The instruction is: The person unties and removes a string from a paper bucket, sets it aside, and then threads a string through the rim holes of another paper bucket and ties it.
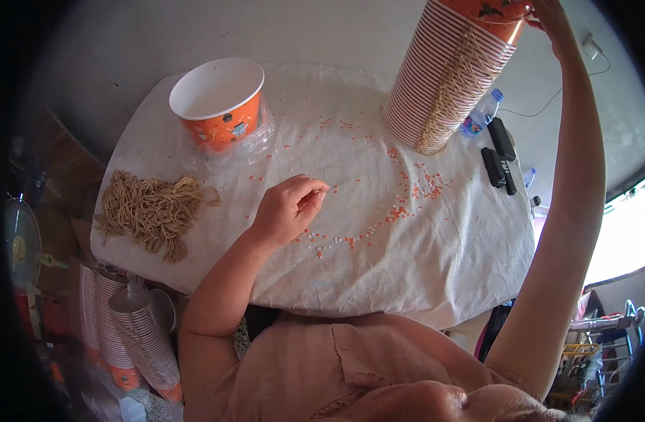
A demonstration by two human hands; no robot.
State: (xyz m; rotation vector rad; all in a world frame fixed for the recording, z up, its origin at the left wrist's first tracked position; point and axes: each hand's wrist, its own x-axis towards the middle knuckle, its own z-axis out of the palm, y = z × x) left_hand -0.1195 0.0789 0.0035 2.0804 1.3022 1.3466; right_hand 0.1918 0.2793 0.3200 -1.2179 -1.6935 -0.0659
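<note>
A tall stack of nested paper buckets point(442, 77) leans at the table's back right, with pale rims and strands of twine point(457, 77) down its side. At its top is an orange bucket point(491, 14) with dark prints, tilted. My right hand point(547, 15) grips this top bucket by its edge; the frame's edge partly cuts the hand off. Over the middle of the table, my left hand point(291, 205) is closed with thumb and fingers pinched together; whatever they may hold is too small to tell. Small orange and white bits point(400, 211) lie scattered near it.
A single orange bucket point(227, 123) stands on clear plastic at the back left. Tangled twine point(153, 211) lies at the left. A bottle point(483, 112) and black objects point(502, 151) are at the right. More stacked buckets point(143, 330) stand below the table's left edge.
</note>
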